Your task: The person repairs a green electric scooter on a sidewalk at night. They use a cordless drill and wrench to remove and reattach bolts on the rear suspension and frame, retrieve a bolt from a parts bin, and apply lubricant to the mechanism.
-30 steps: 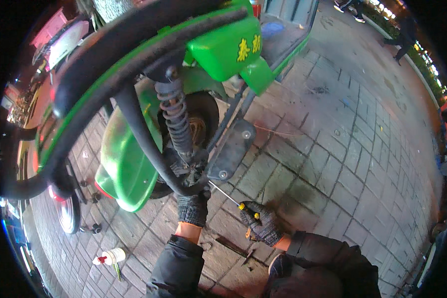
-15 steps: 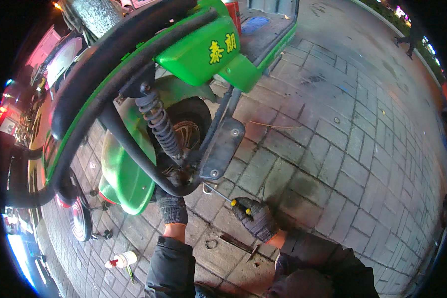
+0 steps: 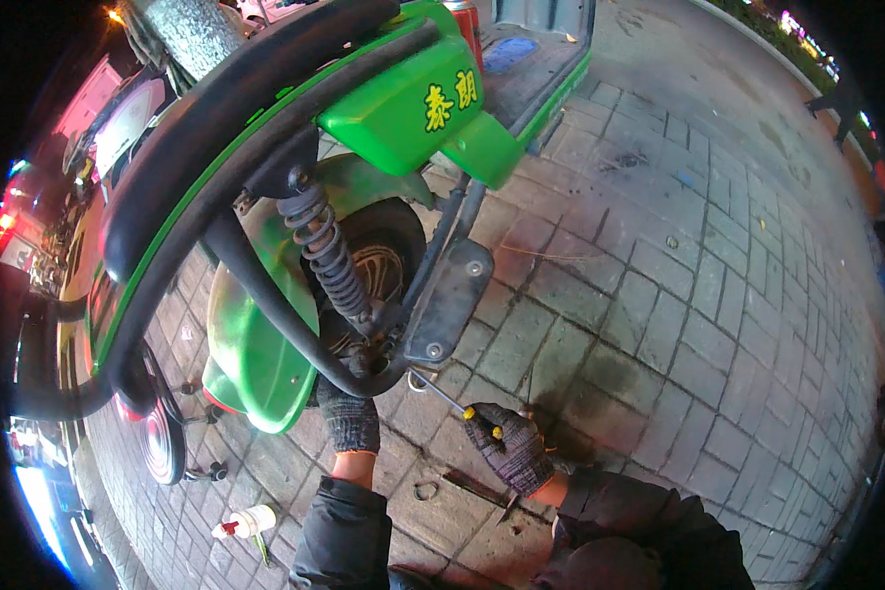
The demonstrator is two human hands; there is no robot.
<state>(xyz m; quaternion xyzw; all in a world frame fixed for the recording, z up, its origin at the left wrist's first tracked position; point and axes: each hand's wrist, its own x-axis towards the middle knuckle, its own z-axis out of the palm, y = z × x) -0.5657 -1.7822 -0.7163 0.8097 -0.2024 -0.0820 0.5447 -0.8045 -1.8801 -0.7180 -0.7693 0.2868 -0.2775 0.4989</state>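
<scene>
My right hand (image 3: pixel 513 454), in a dark knit glove, is closed around the yellow-and-black handle of a screwdriver (image 3: pixel 442 391). Its metal shaft points up and left to the lower end of the scooter's frame, below a dark metal plate (image 3: pixel 449 300). My left hand (image 3: pixel 350 421), gloved as well, reaches up under the bent black frame tube (image 3: pixel 275 307); its fingers are hidden behind the tube and the green rear fender (image 3: pixel 280 379). Just above it stand a coil-spring shock absorber (image 3: pixel 324 254) and the rear wheel (image 3: pixel 408 236).
On the paving under my arms lie a metal ring (image 3: pixel 426 491) and a dark, thin tool (image 3: pixel 477 489). A white bottle with a red tip (image 3: pixel 251 521) lies at lower left. The green scooter body (image 3: pixel 403 108) overhangs the work spot. A passer-by's legs (image 3: pixel 841 113) show at far right.
The whole scene has shifted slightly right and down in the view. Both hands keep nearly the same places against the scooter. The passer-by's legs appear larger at the right edge.
</scene>
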